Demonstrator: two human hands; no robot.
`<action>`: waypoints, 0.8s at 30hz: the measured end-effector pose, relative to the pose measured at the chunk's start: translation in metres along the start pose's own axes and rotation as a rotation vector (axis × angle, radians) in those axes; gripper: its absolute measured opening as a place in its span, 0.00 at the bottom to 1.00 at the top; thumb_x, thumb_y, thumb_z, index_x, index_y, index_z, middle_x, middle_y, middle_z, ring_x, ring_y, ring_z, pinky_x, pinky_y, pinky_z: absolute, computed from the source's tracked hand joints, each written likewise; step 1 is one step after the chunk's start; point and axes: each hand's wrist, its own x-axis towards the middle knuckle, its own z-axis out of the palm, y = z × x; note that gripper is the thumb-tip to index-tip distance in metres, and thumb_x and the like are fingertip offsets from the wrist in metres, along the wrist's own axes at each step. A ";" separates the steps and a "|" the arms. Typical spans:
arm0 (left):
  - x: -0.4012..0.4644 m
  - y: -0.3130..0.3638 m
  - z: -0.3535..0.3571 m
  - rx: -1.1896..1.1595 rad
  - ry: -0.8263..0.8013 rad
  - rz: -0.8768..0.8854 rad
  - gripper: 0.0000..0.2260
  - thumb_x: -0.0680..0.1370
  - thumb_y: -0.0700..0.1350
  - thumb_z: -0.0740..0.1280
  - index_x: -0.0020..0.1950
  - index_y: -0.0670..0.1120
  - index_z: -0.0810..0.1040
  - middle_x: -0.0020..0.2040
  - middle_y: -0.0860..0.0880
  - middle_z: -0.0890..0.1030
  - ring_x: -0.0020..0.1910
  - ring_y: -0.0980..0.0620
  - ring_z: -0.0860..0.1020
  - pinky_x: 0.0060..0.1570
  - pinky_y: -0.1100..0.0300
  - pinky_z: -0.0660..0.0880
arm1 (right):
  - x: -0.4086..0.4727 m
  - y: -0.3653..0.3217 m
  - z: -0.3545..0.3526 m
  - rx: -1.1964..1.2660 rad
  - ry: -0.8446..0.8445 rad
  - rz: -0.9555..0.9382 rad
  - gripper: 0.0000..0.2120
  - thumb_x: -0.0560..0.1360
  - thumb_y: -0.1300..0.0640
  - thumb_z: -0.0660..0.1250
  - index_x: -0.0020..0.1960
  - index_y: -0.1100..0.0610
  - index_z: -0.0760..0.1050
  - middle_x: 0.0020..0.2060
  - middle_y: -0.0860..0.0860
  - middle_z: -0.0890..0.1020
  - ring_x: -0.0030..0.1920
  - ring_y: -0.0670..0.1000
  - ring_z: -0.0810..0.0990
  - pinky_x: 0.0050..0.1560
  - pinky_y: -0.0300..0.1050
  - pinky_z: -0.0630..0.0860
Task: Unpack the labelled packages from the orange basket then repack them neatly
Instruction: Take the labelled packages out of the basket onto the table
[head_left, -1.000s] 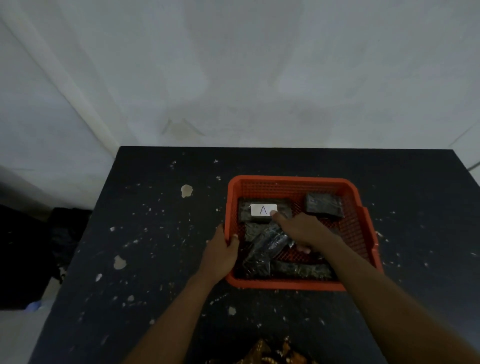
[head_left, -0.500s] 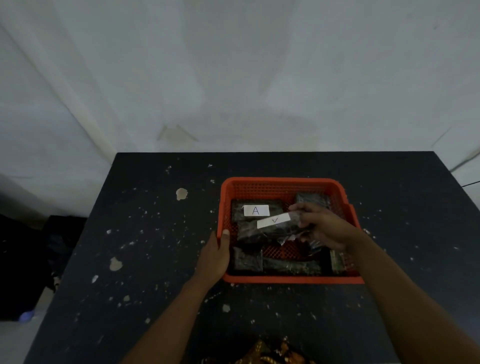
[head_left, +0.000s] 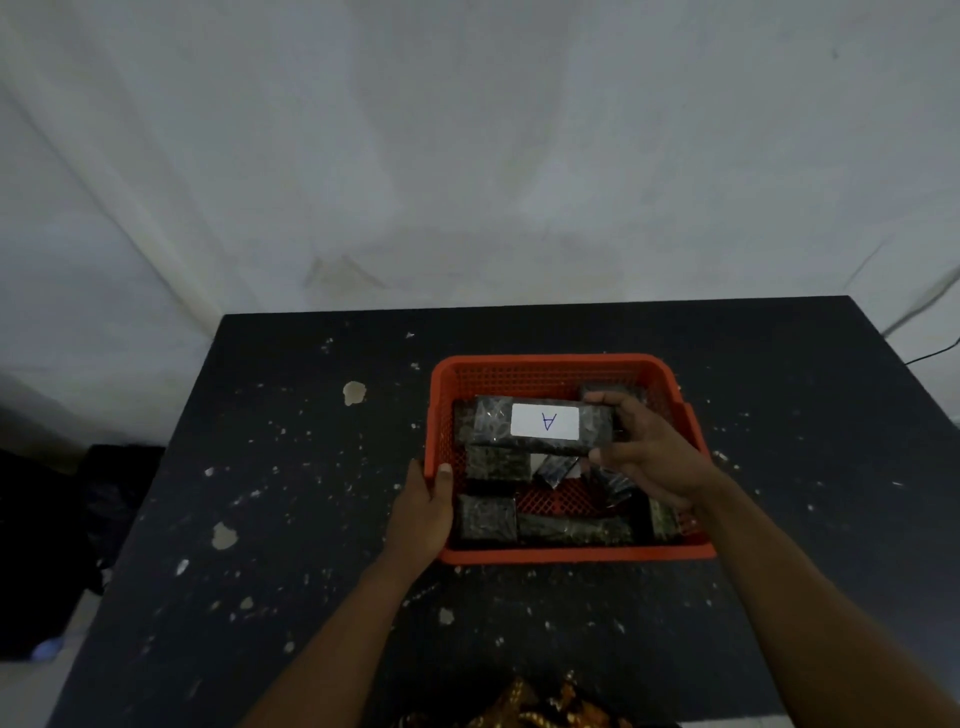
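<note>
Your right hand (head_left: 644, 457) grips the dark wrapped package with the white "A" label (head_left: 540, 427) above the orange plastic mesh basket (head_left: 561, 366); your left hand (head_left: 423, 514) clasps its left rim.

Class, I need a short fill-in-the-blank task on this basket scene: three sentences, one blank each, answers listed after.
1. The white label on the package in the right hand bears the letter ____.
2. The left hand grips the rim of the ____ basket.
3. The basket rests on a ____ speckled table.

Answers: A; orange; black
</note>
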 end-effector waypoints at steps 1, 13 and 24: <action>-0.001 0.001 0.001 0.010 0.029 0.027 0.16 0.83 0.55 0.57 0.69 0.53 0.65 0.64 0.48 0.75 0.63 0.48 0.75 0.60 0.55 0.70 | -0.002 0.000 0.000 0.006 0.009 -0.010 0.31 0.70 0.77 0.66 0.68 0.57 0.68 0.66 0.58 0.74 0.62 0.62 0.77 0.57 0.61 0.77; -0.023 0.052 0.059 0.306 0.173 0.578 0.18 0.74 0.44 0.72 0.63 0.50 0.75 0.62 0.51 0.71 0.63 0.54 0.67 0.64 0.49 0.69 | -0.040 -0.022 -0.037 0.284 0.478 -0.267 0.15 0.75 0.73 0.62 0.57 0.59 0.74 0.54 0.61 0.80 0.51 0.58 0.82 0.44 0.49 0.82; -0.048 0.092 0.187 0.486 -0.452 0.632 0.18 0.78 0.57 0.66 0.63 0.48 0.77 0.57 0.50 0.77 0.57 0.51 0.74 0.58 0.58 0.71 | -0.094 -0.038 -0.139 0.228 0.933 -0.340 0.14 0.76 0.64 0.66 0.61 0.67 0.73 0.53 0.63 0.80 0.51 0.59 0.82 0.55 0.53 0.79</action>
